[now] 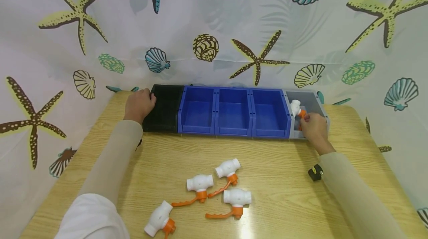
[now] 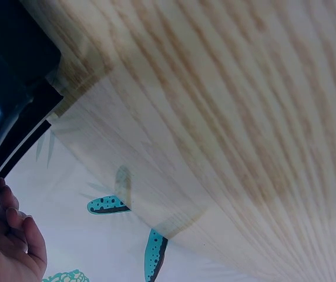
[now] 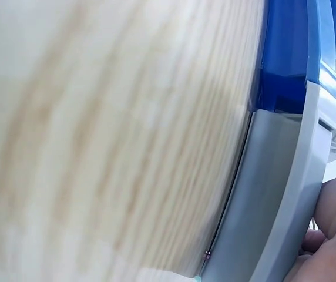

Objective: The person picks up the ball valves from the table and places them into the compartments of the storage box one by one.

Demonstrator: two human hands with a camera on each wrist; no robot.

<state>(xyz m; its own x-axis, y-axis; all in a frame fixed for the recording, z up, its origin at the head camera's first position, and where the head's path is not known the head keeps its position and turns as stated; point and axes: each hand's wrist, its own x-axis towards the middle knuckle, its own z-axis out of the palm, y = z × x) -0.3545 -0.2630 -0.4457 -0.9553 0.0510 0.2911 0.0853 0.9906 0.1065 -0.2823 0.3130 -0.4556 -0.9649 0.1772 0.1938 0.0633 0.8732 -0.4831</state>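
Observation:
My right hand (image 1: pixel 314 125) reaches into the grey bin (image 1: pixel 305 94) at the right end of the row and pinches the orange handle of a white ball valve (image 1: pixel 295 107). In the right wrist view the bin's wall hides the valve; only part of the hand (image 3: pixel 332 235) shows. At the row's left end, my left hand (image 1: pixel 138 103) grips the left rim of the black bin (image 1: pixel 164 109). The left wrist view shows its curled fingers (image 2: pixel 21 229) at the black rim. Several white ball valves (image 1: pixel 200 182) with orange handles lie on the table.
Three blue bins (image 1: pixel 233 110) stand side by side between the black and grey ones. A small black object (image 1: pixel 315 172) lies on the wooden table (image 1: pixel 274 172) beside the right forearm. Behind the bins hangs a patterned cloth (image 1: pixel 187 19) with starfish and shells.

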